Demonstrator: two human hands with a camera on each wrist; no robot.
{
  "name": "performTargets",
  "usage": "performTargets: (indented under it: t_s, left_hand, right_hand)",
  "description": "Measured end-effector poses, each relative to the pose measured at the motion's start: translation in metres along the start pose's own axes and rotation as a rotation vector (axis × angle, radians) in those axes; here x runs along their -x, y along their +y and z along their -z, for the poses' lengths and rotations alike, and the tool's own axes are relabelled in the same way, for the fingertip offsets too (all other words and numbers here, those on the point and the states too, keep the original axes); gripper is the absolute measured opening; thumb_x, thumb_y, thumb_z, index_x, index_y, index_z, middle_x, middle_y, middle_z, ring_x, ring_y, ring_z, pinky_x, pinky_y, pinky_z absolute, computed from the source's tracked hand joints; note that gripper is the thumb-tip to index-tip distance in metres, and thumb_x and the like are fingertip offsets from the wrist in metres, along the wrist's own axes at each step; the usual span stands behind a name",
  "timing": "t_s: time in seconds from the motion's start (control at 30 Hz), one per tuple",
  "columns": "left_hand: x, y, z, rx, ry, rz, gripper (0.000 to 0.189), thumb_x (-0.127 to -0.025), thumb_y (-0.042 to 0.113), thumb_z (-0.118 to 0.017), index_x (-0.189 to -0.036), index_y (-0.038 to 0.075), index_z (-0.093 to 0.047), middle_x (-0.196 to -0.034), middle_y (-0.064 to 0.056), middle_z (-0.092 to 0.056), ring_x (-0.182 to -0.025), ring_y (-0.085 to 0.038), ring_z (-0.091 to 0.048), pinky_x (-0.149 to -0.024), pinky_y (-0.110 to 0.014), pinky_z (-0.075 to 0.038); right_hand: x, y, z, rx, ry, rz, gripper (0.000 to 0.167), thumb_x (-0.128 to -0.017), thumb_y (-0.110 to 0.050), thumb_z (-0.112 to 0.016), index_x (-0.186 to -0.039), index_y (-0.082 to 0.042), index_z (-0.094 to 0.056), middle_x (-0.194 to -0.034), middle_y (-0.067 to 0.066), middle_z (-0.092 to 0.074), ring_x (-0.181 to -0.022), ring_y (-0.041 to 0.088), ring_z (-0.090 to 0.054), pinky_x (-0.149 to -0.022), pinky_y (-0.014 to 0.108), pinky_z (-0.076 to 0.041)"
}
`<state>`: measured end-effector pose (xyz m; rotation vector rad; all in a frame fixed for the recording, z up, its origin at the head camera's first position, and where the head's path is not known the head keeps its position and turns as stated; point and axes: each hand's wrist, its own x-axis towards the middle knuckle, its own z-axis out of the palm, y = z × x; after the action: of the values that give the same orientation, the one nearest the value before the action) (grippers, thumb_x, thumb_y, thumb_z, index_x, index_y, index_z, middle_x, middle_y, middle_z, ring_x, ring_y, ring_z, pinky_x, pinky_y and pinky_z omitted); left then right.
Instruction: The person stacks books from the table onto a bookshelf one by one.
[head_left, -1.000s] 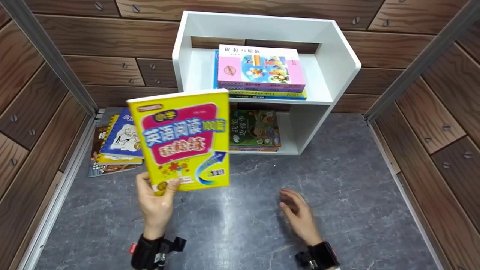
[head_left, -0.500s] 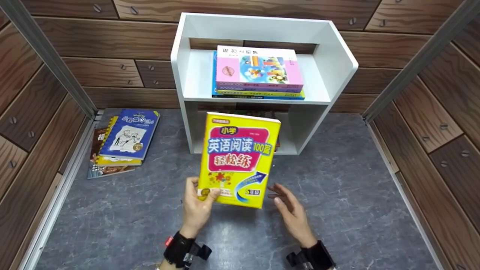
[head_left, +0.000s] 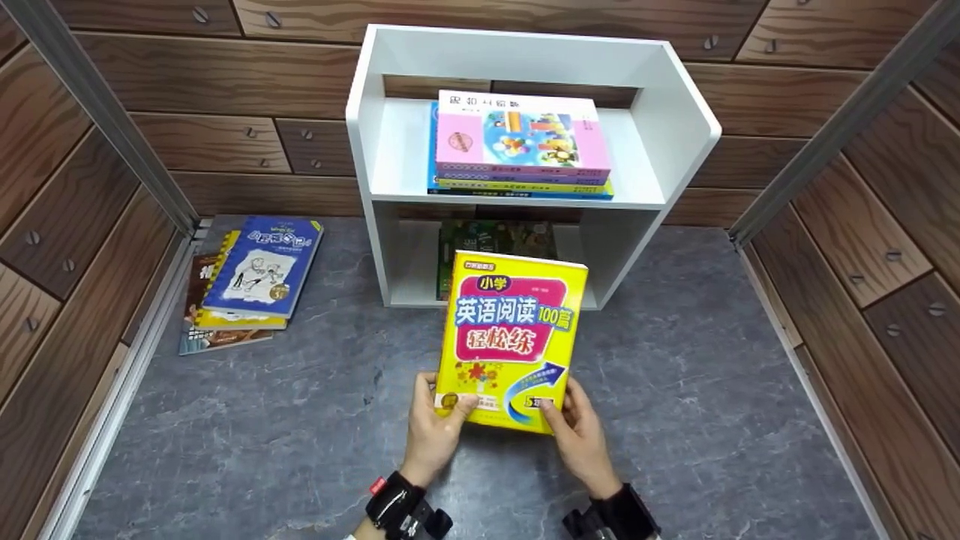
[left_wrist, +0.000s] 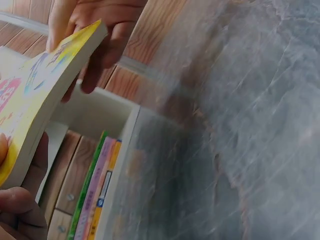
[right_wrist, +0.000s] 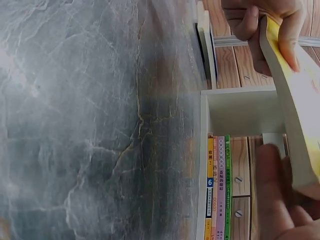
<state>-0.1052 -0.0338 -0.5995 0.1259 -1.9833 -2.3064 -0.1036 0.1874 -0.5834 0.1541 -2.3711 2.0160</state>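
A thick yellow book [head_left: 517, 337] with a pink title panel is held above the floor in front of the shelf, its cover facing up. My left hand [head_left: 437, 431] grips its lower left corner, thumb on the cover and fingers underneath. At the lower right corner my right hand [head_left: 583, 435] holds it the same way, thumb over the cover. Both wrist views show the book's page edge, with the left hand [left_wrist: 20, 210] and the right hand [right_wrist: 280, 210] at its near corners.
A white two-tier shelf [head_left: 694, 112] stands behind the book. Its upper tier bears a stack topped by a pink book [head_left: 525, 135]; a green book [head_left: 446, 255] tops the lower stack, partly hidden. On the floor at left lies a pile topped by a blue book [head_left: 262, 266]. Wood-patterned walls enclose the floor.
My left hand has carried the yellow book to the right and down, to in front of the shelf. My right hand has closed onto the book's lower right corner.
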Motion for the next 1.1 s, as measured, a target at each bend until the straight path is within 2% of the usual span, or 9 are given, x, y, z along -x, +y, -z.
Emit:
performTargets:
  t_s: [0.13, 0.23, 0.33, 0.4, 0.53, 0.67, 0.87, 0.97, 1.1]
  left_hand:
    - [0.0, 0.0, -0.005, 0.01, -0.002, 0.014, 0.043, -0.105, -0.001, -0.083, -0.13, -0.007, -0.049, -0.114, -0.024, -0.079, -0.089, -0.007, -0.078, -0.082, -0.026, -0.07]
    - [-0.003, -0.001, -0.005, 0.006, -0.032, 0.016, 0.046, -0.105, 0.001, -0.085, -0.131, -0.007, -0.049, -0.115, -0.026, -0.079, -0.089, -0.006, -0.079, -0.081, -0.025, -0.07]
    - [-0.007, -0.005, -0.001, -0.027, -0.088, -0.019, 0.046, -0.106, 0.007, -0.085, -0.132, -0.007, -0.049, -0.116, -0.028, -0.081, -0.09, -0.006, -0.078, -0.08, -0.024, -0.068]
    - [-0.012, -0.013, 0.005, -0.053, -0.119, -0.091, 0.044, -0.108, 0.012, -0.085, -0.132, -0.005, -0.051, -0.117, -0.026, -0.081, -0.093, -0.005, -0.078, -0.08, -0.023, -0.067]
    - [-0.022, -0.01, 0.016, -0.094, -0.126, -0.161, 0.042, -0.111, 0.009, -0.08, -0.138, -0.009, -0.052, -0.124, -0.029, -0.079, -0.1, -0.009, -0.079, -0.087, -0.022, -0.064]
    - [-0.031, 0.011, 0.028, -0.161, -0.104, -0.145, 0.048, -0.112, 0.003, -0.076, -0.148, -0.012, -0.05, -0.131, -0.032, -0.078, -0.107, -0.011, -0.078, -0.094, -0.024, -0.06]
    - [-0.046, 0.031, 0.049, -0.293, -0.089, -0.274, 0.056, -0.111, 0.003, -0.079, -0.155, -0.012, -0.049, -0.13, -0.027, -0.08, -0.11, -0.02, -0.08, -0.096, -0.025, -0.06]
    - [-0.051, 0.041, 0.059, -0.391, -0.108, -0.353, 0.056, -0.108, 0.005, -0.084, -0.153, -0.009, -0.055, -0.125, -0.022, -0.082, -0.105, -0.025, -0.08, -0.092, -0.027, -0.059]
    - [-0.055, 0.049, 0.068, -0.556, -0.169, -0.46, 0.04, -0.101, 0.007, -0.091, -0.135, 0.0, -0.07, -0.112, -0.013, -0.084, -0.094, -0.023, -0.076, -0.086, -0.03, -0.06]
  right_hand:
    - [-0.001, 0.003, 0.005, -0.032, 0.031, 0.118, 0.054, -0.117, 0.008, -0.059, -0.16, 0.032, -0.038, -0.134, 0.041, -0.077, -0.109, -0.009, -0.077, -0.09, 0.015, -0.066]
    - [-0.002, 0.006, 0.01, -0.072, 0.039, 0.209, 0.051, -0.115, 0.012, -0.06, -0.155, 0.035, -0.039, -0.129, 0.006, -0.088, -0.109, -0.008, -0.078, -0.09, 0.013, -0.066]
    - [-0.004, 0.006, 0.017, -0.08, 0.052, 0.236, 0.051, -0.115, 0.011, -0.061, -0.155, 0.035, -0.04, -0.126, -0.031, -0.081, -0.107, -0.008, -0.077, -0.089, 0.012, -0.065]
    - [-0.006, 0.006, 0.022, -0.066, 0.06, 0.231, 0.051, -0.115, 0.01, -0.062, -0.155, 0.034, -0.042, -0.124, -0.036, -0.078, -0.106, -0.009, -0.076, -0.088, 0.011, -0.065]
    - [-0.009, 0.003, 0.036, -0.009, 0.055, 0.257, 0.047, -0.114, 0.012, -0.062, -0.153, 0.033, -0.046, -0.121, -0.034, -0.077, -0.103, -0.008, -0.075, -0.086, 0.011, -0.064]
    - [-0.012, 0.002, 0.05, 0.05, 0.025, 0.321, 0.044, -0.112, 0.015, -0.063, -0.15, 0.033, -0.051, -0.121, -0.032, -0.078, -0.102, -0.008, -0.074, -0.086, 0.01, -0.063]
    - [-0.018, 0.005, 0.063, 0.05, -0.052, 0.489, 0.044, -0.104, 0.027, -0.062, -0.148, 0.022, -0.066, -0.134, -0.024, -0.081, -0.11, -0.008, -0.078, -0.092, 0.01, -0.064]
    - [-0.019, 0.006, 0.069, 0.075, -0.083, 0.544, 0.054, -0.099, 0.031, -0.064, -0.148, 0.011, -0.074, -0.135, -0.014, -0.084, -0.111, -0.007, -0.079, -0.092, 0.011, -0.066]
    - [-0.021, 0.005, 0.074, 0.15, -0.119, 0.567, 0.054, -0.097, 0.031, -0.066, -0.146, 0.01, -0.075, -0.125, 0.017, -0.088, -0.111, -0.006, -0.079, -0.091, 0.011, -0.066]
